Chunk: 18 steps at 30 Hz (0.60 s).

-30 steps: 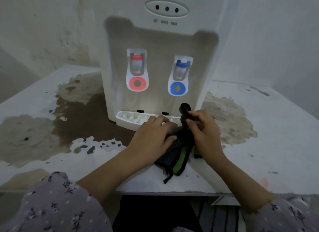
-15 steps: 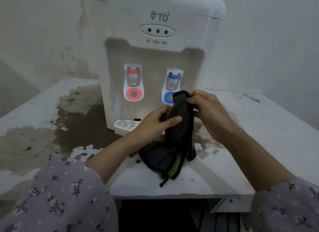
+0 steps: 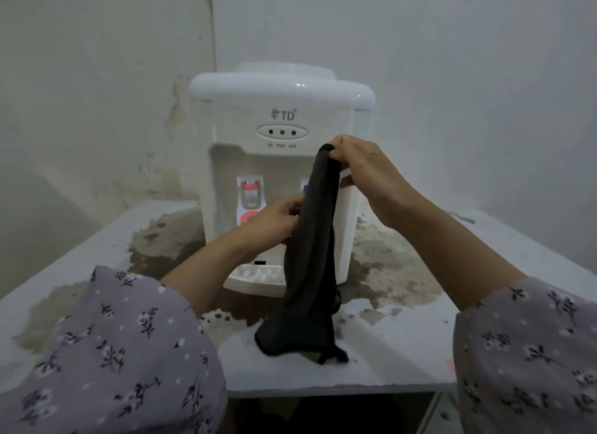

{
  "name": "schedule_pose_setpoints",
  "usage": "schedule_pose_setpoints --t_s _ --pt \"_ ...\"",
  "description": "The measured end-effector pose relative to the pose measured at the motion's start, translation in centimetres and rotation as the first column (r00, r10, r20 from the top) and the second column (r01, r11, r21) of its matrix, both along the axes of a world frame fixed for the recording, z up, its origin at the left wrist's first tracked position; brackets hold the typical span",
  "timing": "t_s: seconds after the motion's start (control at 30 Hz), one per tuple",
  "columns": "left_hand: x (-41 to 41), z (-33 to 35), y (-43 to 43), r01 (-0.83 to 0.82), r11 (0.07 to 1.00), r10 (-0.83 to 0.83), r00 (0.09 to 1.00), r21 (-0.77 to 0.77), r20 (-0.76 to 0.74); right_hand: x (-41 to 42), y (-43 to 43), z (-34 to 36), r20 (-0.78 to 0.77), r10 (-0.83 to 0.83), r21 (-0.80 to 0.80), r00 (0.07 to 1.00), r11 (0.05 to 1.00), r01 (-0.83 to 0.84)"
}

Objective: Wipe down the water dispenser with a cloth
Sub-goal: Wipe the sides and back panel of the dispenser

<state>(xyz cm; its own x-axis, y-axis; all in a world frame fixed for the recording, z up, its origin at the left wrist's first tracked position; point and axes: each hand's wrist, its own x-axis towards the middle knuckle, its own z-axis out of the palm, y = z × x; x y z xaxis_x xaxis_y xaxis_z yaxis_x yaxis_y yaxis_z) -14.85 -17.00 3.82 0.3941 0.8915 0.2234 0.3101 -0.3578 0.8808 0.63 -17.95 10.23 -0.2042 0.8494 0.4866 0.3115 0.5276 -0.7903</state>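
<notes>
two hands hold one dark cloth (image 3: 311,256) up in front of the water dispenser (image 3: 281,110), which stands on a stained table (image 3: 403,353). the right hand (image 3: 365,171) pinches the cloth's top end between thumb and curled fingers, about level with the upper edge of the tap recess. from there the fabric hangs in a long limp drape, and its lower end lies crumpled on the table just in front of the drip tray (image 3: 255,275). the left hand (image 3: 274,223) is lower, at the cloth's left edge about halfway down, with its fingers curled onto the fabric. its fingertips are partly hidden behind the cloth, so how firmly it grips is hard to tell.

the cloth looks light, soft and thin, with no stiffness of its own. it folds wherever it is not supported, and held by one corner it would only trail over the plastic. it probably wants gathering into a pad in one palm so that flat pressure can be put on the panels.

the dispenser looks smooth, hard and glossy, likely light with no bottle on top, so it may slide or tip under a push. a steadying hand on its rounded lid seems wise, kept away from the red tap (image 3: 251,191)
</notes>
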Motion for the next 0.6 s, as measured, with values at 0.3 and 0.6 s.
schedule_pose_setpoints --t_s 0.3,0.6 --pt "-2.1 0.9 0.2 -0.090 0.996 0.086 0.983 0.020 0.161 1.1 0.1 2.5 -0.037 -0.217 0.038 0.975 0.975 0.218" --pt "-3.8 1.4 -1.4 -0.147 0.989 0.124 0.902 -0.026 -0.414 2.3 0.3 2.0 -0.128 -0.299 0.064 0.946 0.949 0.309"
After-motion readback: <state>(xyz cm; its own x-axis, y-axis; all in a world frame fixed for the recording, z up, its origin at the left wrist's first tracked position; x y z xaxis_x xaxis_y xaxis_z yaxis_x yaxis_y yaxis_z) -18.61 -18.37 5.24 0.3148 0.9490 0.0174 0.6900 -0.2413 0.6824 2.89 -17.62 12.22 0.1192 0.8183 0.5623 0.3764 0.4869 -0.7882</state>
